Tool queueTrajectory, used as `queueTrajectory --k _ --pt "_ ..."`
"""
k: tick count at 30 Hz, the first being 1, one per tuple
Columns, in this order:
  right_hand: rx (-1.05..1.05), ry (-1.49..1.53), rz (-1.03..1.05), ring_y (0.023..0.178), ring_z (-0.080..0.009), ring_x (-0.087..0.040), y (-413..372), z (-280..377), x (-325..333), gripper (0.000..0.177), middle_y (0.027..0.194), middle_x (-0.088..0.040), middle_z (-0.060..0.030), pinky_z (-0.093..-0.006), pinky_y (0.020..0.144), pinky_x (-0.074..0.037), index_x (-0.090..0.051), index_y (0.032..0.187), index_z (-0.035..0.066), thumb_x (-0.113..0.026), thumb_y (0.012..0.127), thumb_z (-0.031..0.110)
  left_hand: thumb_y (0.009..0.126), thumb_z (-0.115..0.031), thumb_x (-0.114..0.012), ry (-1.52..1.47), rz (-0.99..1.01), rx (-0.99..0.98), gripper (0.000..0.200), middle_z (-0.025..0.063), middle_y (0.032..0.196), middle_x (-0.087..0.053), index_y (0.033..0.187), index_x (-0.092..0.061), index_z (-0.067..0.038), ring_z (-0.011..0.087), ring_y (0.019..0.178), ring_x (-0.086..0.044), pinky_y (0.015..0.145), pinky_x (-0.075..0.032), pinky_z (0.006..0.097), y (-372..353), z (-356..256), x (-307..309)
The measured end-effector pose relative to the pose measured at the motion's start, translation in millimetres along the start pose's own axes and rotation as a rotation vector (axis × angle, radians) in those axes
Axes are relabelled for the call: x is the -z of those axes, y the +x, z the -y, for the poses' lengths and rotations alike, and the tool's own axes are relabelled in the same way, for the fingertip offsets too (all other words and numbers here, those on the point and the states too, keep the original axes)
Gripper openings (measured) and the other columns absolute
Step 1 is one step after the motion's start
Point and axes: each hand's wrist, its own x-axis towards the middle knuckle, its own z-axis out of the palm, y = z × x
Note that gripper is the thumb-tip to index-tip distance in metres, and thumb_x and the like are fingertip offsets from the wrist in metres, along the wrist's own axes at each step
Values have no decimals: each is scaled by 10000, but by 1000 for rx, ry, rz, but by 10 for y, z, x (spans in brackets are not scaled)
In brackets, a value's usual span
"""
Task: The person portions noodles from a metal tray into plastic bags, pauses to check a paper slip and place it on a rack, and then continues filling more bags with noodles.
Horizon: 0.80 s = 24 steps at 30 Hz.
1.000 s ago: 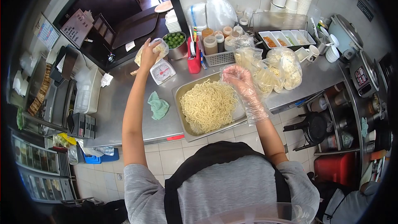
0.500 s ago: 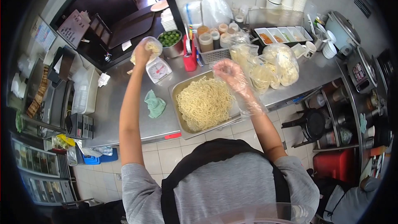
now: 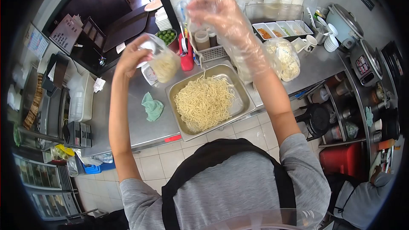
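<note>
My left hand [image 3: 130,58], bare, grips the top of a clear plastic bag [image 3: 165,66] with pale noodles in its bottom. The bag hangs in front of the dial scale [image 3: 148,75] and partly covers it. Raised above the far side of the metal tray [image 3: 242,98] is my right hand [image 3: 219,15], in a loose clear plastic glove. Its fingers are curled together, and a thin strand of noodle seems to trail from below them to the tray. A heap of yellow noodles [image 3: 203,104] fills the tray's left and middle, leaving bare metal at the right.
A green cloth [image 3: 152,106] lies left of the tray. Behind stand green limes [image 3: 165,36], a red holder [image 3: 186,55] and sauce bottles [image 3: 202,40]. Filled bags [image 3: 286,61] sit to the right. Another person's grey sleeve [image 3: 362,206] shows at lower right.
My left hand has lifted the noodle bag off the scale and brought it nearer. My right hand has risen from the tray's far right corner, up and to the left.
</note>
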Motion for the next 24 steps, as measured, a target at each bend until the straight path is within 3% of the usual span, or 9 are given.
queueTrajectory --k 6,11,15,16,19,20,22,23,24 --pt "219 127 88 711 -103 -594 702 76 -121 138 800 -615 -51 -232 638 -504 -605 916 24 -653 793 62 752 44 -616 -76 265 140 658 106 997 -614 1345 -332 46 98 710 -628 654 -555 213 -192 98 -458" --pt "382 69 19 647 -98 -582 1000 27 -153 128 746 -612 -35 -224 615 -492 -613 896 16 -654 775 28 762 57 -592 -119 306 192 610 49 867 -622 1331 -376 9 63 660 -614 630 -556 175 -219 147 -613" --pt "381 49 71 670 -98 -592 881 -49 -229 118 769 -627 -36 -226 621 -496 -622 905 11 -646 795 45 758 78 -567 -141 276 188 607 57 909 -618 1330 -373 13 64 680 -617 642 -561 179 -221 197 -634" --pt "264 46 91 789 -155 -634 691 -50 -259 153 901 -657 -79 -281 772 -509 -653 943 54 -655 804 119 757 82 -562 -157 281 188 608 59 923 -617 1330 -372 15 64 684 -618 646 -562 180 -212 212 -604" --pt "46 -618 384 923 -195 -626 433 5 -282 222 987 -656 -86 -324 863 -495 -645 1012 56 -642 808 144 756 84 -555 -190 297 178 609 70 1016 -603 1332 -367 19 59 701 -619 657 -561 176 -201 208 -518" --pt "48 -642 436 956 -199 -613 383 -68 -261 257 1028 -644 -84 -331 880 -486 -632 1052 66 -637 809 149 756 83 -554 -197 303 172 609 74 1056 -597 1332 -365 20 57 707 -619 660 -560 174 -197 199 -499" --pt "54 -686 534 1022 -207 -588 280 -258 -219 329 1109 -621 -80 -346 916 -470 -607 1130 86 -626 810 159 754 69 -568 -204 266 160 620 65 905 -622 1335 -359 21 75 688 -617 654 -547 188 -225 125 -465" --pt "128 -647 452 1035 -214 -581 257 -221 -186 358 1146 -602 -82 -348 919 -467 -588 1161 93 -622 810 160 752 62 -575 -206 246 152 625 61 830 -635 1337 -357 21 84 678 -616 651 -541 195 -229 90 -443" --pt "201 -606 369 1049 -222 -573 227 -152 -135 389 1183 -582 -85 -351 923 -465 -570 1191 100 -618 810 161 756 67 -563 -195 248 138 614 62 975 -591 1334 -361 23 68 705 -615 654 -544 180 -207 83 -369"
